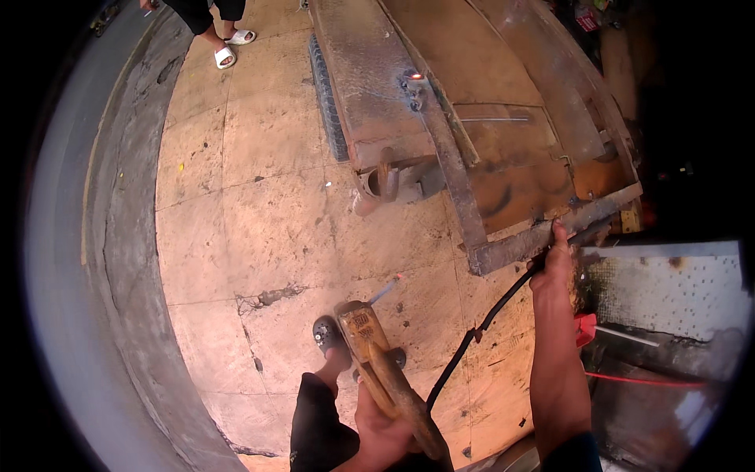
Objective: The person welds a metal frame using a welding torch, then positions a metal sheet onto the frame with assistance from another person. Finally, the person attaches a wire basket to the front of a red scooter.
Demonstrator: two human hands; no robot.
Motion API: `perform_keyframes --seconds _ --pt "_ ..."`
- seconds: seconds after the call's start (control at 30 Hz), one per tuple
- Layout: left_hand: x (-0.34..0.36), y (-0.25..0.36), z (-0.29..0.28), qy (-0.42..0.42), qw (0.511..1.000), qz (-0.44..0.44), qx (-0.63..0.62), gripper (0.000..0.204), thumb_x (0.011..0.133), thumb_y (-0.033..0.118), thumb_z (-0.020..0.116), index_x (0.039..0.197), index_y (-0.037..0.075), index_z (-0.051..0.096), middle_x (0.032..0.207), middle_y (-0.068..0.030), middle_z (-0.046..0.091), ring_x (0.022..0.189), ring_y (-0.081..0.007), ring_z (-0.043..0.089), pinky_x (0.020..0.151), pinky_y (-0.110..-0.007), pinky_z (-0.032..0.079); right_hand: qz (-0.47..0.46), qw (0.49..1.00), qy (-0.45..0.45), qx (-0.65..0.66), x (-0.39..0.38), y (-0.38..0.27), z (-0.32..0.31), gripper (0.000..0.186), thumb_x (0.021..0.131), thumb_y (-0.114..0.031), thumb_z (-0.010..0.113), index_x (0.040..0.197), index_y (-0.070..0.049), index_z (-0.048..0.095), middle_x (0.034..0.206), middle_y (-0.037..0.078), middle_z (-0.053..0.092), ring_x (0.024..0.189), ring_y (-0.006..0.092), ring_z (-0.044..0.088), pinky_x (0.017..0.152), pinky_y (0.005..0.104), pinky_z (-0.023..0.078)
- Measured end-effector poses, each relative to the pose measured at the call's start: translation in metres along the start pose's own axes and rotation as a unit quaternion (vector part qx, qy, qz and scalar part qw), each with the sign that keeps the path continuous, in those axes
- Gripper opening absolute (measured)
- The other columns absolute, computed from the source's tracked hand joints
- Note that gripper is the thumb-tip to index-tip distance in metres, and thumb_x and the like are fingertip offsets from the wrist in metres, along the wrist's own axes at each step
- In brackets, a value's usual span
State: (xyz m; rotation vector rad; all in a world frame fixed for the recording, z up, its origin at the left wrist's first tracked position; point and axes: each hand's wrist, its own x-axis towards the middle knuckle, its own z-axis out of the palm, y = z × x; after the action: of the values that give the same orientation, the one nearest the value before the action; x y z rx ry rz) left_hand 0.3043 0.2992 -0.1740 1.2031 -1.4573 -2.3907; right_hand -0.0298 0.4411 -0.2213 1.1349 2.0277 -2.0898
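While another person [198, 14] in white slides [225, 57] stands at the upper left, a ridged black tyre [329, 106] shows farther right above the paving [259, 228]. Low in the view, the left hand [384, 429] wraps its fingers around the handle of a worn, yellowish-brown electrode holder [364, 330], whose head lies beyond the fingers. A thin welding electrode [384, 291] juts from that head, reddish-tipped, well apart from a glowing spot [415, 77] higher up. A black cable [456, 358] climbs rightward to a rusty metal frame [543, 230]. There, the right hand [553, 263] sets its thumb against the near edge; its other fingers are hidden, so I cannot tell what they hold.
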Motion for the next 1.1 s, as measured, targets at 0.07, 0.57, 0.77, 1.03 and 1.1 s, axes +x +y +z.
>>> perform_keyframes --seconds 0.07,0.57,0.77,1.03,1.1 --pt "0.001 -0.004 0.003 -0.022 0.998 0.020 -0.051 0.048 0.081 0.003 0.067 0.120 0.003 0.039 0.079 -0.0057 0.054 0.059 -0.0146 0.056 0.050 -0.027 0.049 0.035 0.998 -0.021 0.038 0.027 -0.001 -0.008 0.032 0.079 -0.043 0.071 0.097 -0.018 0.063 0.086 -0.002 0.064 0.071 0.0196 0.061 0.055 0.0383 0.046" --pt "0.095 -0.088 -0.065 0.034 0.945 -0.101 -0.310 0.010 0.090 0.006 0.056 0.092 0.003 0.047 0.080 -0.0136 0.054 0.075 -0.0265 0.057 0.067 -0.037 0.050 -0.044 0.992 0.057 -0.106 -0.004 0.005 0.022 0.048 0.081 -0.044 0.067 0.114 -0.011 0.055 0.098 0.004 0.057 0.086 0.0226 0.058 0.082 0.0385 0.048" --pt "0.164 -0.095 -0.090 0.017 0.960 -0.127 -0.247 0.011 0.089 0.007 0.057 0.089 0.002 0.048 0.077 -0.0116 0.055 0.071 -0.0246 0.058 0.067 -0.036 0.053 -0.001 0.995 -0.057 -0.085 0.006 0.002 0.016 0.056 0.081 -0.051 0.062 0.120 -0.012 0.052 0.100 0.010 0.056 0.093 0.0276 0.056 0.083 0.0451 0.048" --pt "0.217 -0.091 -0.115 -0.071 0.837 -0.162 -0.517 0.014 0.089 0.015 0.060 0.090 0.004 0.051 0.081 -0.0115 0.056 0.075 -0.0254 0.058 0.068 -0.039 0.053 0.013 0.992 -0.043 -0.119 0.018 -0.004 -0.004 0.062 0.076 -0.057 0.064 0.119 -0.014 0.049 0.090 0.008 0.048 0.088 0.0270 0.051 0.079 0.0452 0.048" --pt "0.227 -0.087 -0.115 -0.090 0.821 -0.165 -0.539 0.014 0.089 0.015 0.061 0.091 0.004 0.052 0.081 -0.0114 0.056 0.075 -0.0254 0.058 0.068 -0.039 0.053 0.036 0.993 -0.047 -0.105 0.021 -0.004 -0.009 0.066 0.077 -0.058 0.060 0.122 -0.012 0.049 0.099 0.009 0.050 0.094 0.0279 0.052 0.084 0.0447 0.047"
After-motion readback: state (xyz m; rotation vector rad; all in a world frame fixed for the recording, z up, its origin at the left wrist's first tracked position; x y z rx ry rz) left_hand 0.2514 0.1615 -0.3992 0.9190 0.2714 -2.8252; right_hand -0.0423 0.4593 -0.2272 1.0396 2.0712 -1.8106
